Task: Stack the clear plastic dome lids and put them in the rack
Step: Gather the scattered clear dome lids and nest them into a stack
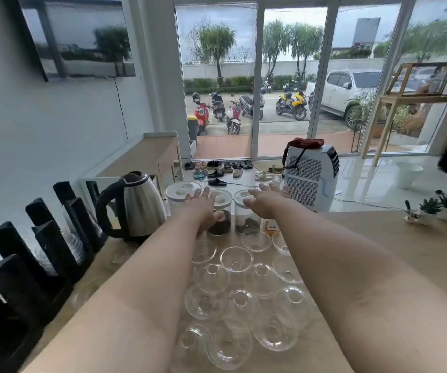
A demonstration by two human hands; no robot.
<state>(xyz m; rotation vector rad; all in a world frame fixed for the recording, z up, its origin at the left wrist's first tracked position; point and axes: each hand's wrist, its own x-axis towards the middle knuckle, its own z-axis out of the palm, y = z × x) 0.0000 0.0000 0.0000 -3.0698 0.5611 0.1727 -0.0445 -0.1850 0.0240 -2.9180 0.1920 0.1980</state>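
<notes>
Clear plastic dome lids (236, 259) — scattered loose across the middle of the wooden counter (410, 254), between the two outstretched forearms, none nested yet. Some lying rim up like bowls, some dome up with the hole on top, several touching or overlapping near the bottom edge of the view.

Far left: black rack (31, 254) standing along the counter's edge by the wall, tall dark posts forming slots; clear stacks seemingly already sitting between some posts, though too faint to be sure. Just right of it, a steel electric kettle (136, 205) with black handle, well clear of the lids.

Next, left hand (203, 208) — palm down, fingers spread and empty, held in the air in front of the white-lidded storage jars (222, 211) at the back of the counter, touching nothing visible. Right hand (265, 201) alongside it, likewise flat, fingers apart, empty, hovering near the jars. Both arms extended forward over the lids, probably a starting pose rather than a reach for the jars.

Beyond the counter on the right, a white portable air cooler (311, 179) on the floor; small potted succulents (442, 203) at the counter's far right edge.

Judged stage: the very beginning — gathering and nesting the scattered lids comes first, then carrying the stack left to the rack.
</notes>
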